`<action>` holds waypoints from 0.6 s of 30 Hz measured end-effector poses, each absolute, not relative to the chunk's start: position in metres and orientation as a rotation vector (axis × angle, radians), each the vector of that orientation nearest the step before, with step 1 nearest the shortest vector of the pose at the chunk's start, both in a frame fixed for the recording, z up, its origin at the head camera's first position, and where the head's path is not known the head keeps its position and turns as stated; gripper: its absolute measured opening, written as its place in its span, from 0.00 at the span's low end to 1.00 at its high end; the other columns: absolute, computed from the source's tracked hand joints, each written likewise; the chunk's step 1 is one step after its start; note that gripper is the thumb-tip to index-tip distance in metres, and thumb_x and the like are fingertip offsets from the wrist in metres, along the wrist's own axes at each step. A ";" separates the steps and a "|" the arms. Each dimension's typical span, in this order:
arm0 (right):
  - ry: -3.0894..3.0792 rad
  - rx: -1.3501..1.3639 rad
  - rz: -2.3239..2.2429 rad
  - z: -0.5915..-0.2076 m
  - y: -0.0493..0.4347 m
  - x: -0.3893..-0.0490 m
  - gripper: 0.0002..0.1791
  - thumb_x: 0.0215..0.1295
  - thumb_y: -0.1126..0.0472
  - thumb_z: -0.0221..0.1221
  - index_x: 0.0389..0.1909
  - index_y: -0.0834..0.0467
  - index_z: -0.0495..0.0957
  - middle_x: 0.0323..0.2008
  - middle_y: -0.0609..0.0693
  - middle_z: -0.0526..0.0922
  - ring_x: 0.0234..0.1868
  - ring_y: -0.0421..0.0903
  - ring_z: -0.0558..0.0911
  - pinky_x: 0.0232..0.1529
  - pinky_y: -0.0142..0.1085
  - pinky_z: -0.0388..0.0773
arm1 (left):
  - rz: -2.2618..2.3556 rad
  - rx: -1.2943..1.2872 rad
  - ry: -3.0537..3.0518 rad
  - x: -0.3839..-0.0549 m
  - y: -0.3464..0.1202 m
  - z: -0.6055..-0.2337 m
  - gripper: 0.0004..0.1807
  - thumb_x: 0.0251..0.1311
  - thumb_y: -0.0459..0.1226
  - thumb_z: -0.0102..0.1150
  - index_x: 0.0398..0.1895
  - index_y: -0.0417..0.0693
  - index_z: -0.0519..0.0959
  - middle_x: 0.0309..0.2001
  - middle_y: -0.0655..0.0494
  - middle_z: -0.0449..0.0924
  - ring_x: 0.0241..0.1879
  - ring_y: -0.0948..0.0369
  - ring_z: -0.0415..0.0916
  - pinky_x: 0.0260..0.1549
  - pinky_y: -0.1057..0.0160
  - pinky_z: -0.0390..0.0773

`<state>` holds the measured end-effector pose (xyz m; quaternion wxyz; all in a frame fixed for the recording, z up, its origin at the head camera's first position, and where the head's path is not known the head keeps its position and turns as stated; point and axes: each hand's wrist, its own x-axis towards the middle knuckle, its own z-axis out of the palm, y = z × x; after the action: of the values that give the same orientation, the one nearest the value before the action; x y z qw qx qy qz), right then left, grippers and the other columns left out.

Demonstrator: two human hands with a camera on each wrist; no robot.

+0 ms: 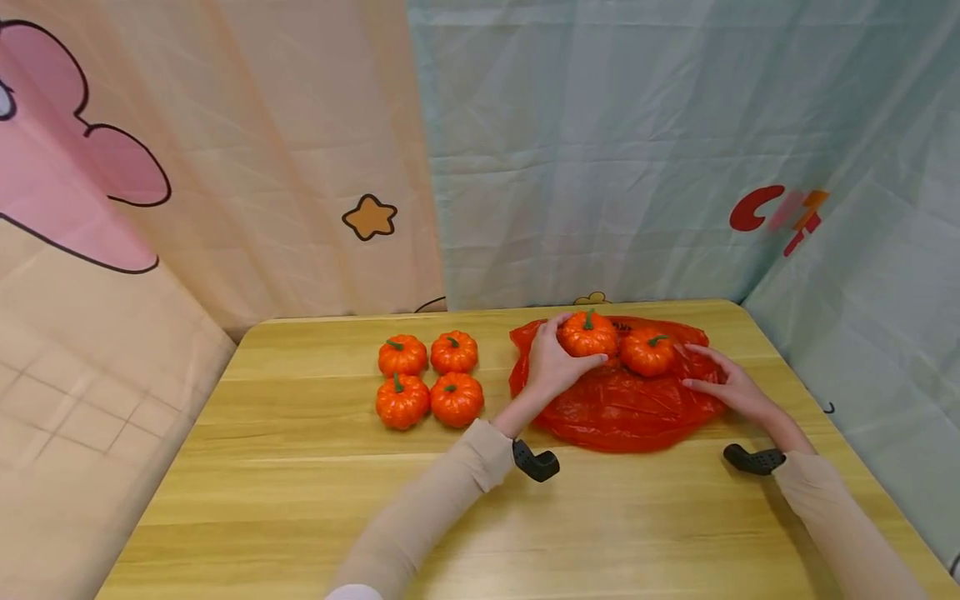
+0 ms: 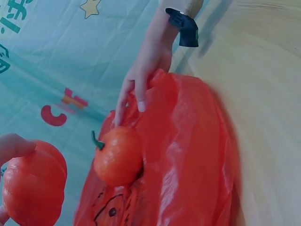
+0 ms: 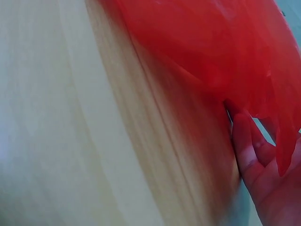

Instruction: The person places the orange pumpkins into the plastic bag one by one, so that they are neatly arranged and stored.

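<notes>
My left hand (image 1: 553,360) grips a small orange pumpkin (image 1: 590,335) between thumb and fingers, over a red plastic bag (image 1: 622,417). In the left wrist view the held pumpkin (image 2: 36,186) appears at the lower left, apart from the bag. A second pumpkin (image 1: 647,352) with a green stem rests on top of the bag. At the bag's right end, my right hand (image 1: 733,387) touches the plastic with thumb and fingers spread. In the right wrist view, a fold of the bag (image 3: 225,52) hangs over part of the right hand (image 3: 268,174).
Left of the bag, several more pumpkins stand in two rows, among them a front-left one (image 1: 402,402) and a back-right one (image 1: 453,352). Everything lies on a wooden table (image 1: 300,500). Printed curtains (image 1: 600,167) hang behind the table and along both sides.
</notes>
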<state>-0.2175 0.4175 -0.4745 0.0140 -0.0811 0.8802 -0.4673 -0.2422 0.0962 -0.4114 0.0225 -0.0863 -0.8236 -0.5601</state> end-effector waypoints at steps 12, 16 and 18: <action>2.739 -0.247 -1.459 -0.475 0.417 -0.216 0.35 0.67 0.60 0.58 0.70 0.61 0.56 0.62 0.46 0.63 0.50 0.18 0.61 0.47 0.11 0.63 | -1.775 -0.110 -2.590 -0.242 0.131 -0.432 0.42 0.40 0.45 0.78 0.62 0.52 0.70 0.58 0.52 0.72 0.58 0.54 0.70 0.59 0.55 0.72; 2.748 -0.239 -1.430 -0.474 0.417 -0.217 0.35 0.67 0.59 0.58 0.71 0.61 0.55 0.66 0.63 0.59 0.50 0.18 0.59 0.47 0.11 0.62 | -1.746 -0.069 -2.594 -0.245 0.136 -0.436 0.41 0.40 0.44 0.78 0.61 0.52 0.70 0.57 0.52 0.73 0.57 0.54 0.70 0.59 0.55 0.72; 2.748 -0.240 -1.427 -0.474 0.417 -0.217 0.35 0.67 0.59 0.58 0.71 0.61 0.55 0.66 0.66 0.58 0.50 0.18 0.60 0.47 0.11 0.62 | -1.736 -0.057 -2.584 -0.247 0.137 -0.438 0.41 0.39 0.44 0.79 0.61 0.51 0.70 0.56 0.51 0.73 0.56 0.53 0.71 0.58 0.54 0.72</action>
<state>-0.2174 0.4172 -0.4738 0.0182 -0.0773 0.8847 -0.4594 -0.2467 0.1373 -0.4381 0.0140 -0.0183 -0.8300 -0.5574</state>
